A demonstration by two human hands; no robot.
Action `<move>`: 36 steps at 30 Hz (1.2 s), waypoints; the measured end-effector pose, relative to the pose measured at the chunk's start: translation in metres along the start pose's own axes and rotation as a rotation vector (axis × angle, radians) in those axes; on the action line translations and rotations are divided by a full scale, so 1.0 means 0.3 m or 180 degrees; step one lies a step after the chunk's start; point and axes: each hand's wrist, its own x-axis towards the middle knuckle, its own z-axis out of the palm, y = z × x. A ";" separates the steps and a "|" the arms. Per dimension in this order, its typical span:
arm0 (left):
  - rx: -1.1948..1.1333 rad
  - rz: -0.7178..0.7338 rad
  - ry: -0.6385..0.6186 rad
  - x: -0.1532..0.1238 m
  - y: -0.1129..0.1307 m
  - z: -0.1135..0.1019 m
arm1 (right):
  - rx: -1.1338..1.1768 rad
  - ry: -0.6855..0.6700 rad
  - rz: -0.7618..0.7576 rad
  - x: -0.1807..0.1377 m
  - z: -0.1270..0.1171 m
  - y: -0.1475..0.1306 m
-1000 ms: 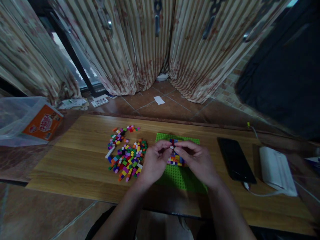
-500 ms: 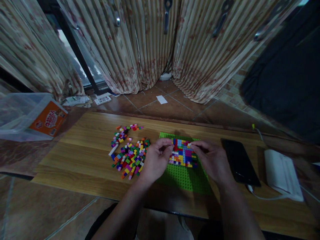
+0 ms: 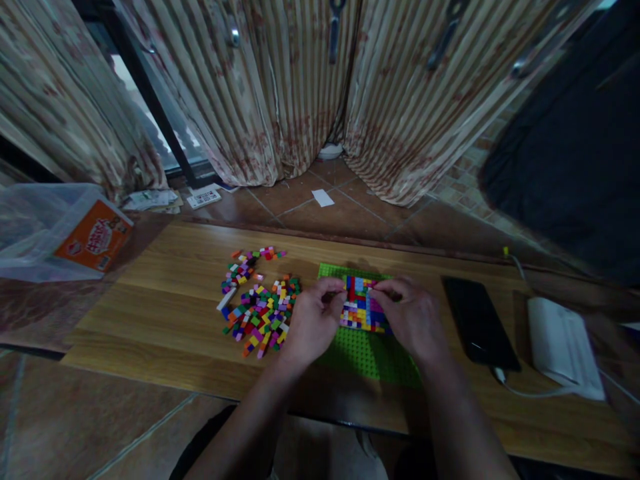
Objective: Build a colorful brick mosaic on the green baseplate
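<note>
A green baseplate lies on the wooden table, with a patch of small coloured bricks pressed onto its far half. My left hand rests at the patch's left edge, fingers curled in a pinch; what it holds is too small to make out. Over the patch's right side my right hand has thumb and fingertips pinched down on the bricks. A heap of loose coloured bricks lies just left of my left hand.
A black phone lies right of the baseplate, with a white device and cable beyond it. A clear plastic bin with an orange box sits at far left. Curtains hang behind the table over a tiled floor.
My hands were pinched together above the patch, then drew apart. My right hand has since come back left onto the patch's right side. The left hand has hardly moved.
</note>
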 end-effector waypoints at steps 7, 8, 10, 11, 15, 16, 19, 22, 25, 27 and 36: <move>0.0002 -0.0014 -0.0057 -0.002 -0.009 -0.001 | -0.0066 -0.0074 -0.0016 -0.005 0.001 -0.002; 0.0013 -0.0013 -0.0058 -0.003 -0.008 -0.002 | -0.0061 -0.0062 -0.0008 -0.006 -0.002 -0.002; 0.0037 -0.0006 -0.0062 -0.004 -0.005 -0.003 | -0.0032 -0.0035 0.0024 -0.007 -0.008 -0.002; 0.0054 0.0001 -0.0061 -0.005 -0.003 -0.004 | -0.0015 -0.0028 0.0052 -0.007 -0.011 -0.001; 0.0112 0.0054 -0.0036 -0.002 0.000 -0.009 | -0.0005 0.0007 0.0176 -0.006 -0.018 0.000; 0.0125 0.0071 -0.0020 -0.001 -0.002 -0.010 | -0.0014 0.0027 0.0208 -0.005 -0.017 -0.002; 0.0168 0.0108 0.0029 0.001 -0.009 -0.015 | -0.0031 0.0031 0.0291 -0.003 -0.008 -0.010; 0.0181 0.0130 0.0036 0.001 -0.015 -0.019 | -0.0066 -0.0009 0.0386 0.002 0.001 -0.020; 0.0152 0.0115 0.0013 0.001 -0.017 -0.024 | -0.0197 0.0019 0.0451 0.006 0.007 -0.029; 0.0138 0.0093 -0.0001 0.001 -0.017 -0.027 | -0.0294 0.0048 0.0479 0.008 0.010 -0.034; 0.0312 0.0098 0.0040 -0.003 0.004 -0.046 | -0.0499 -0.0027 0.0662 0.013 0.018 -0.048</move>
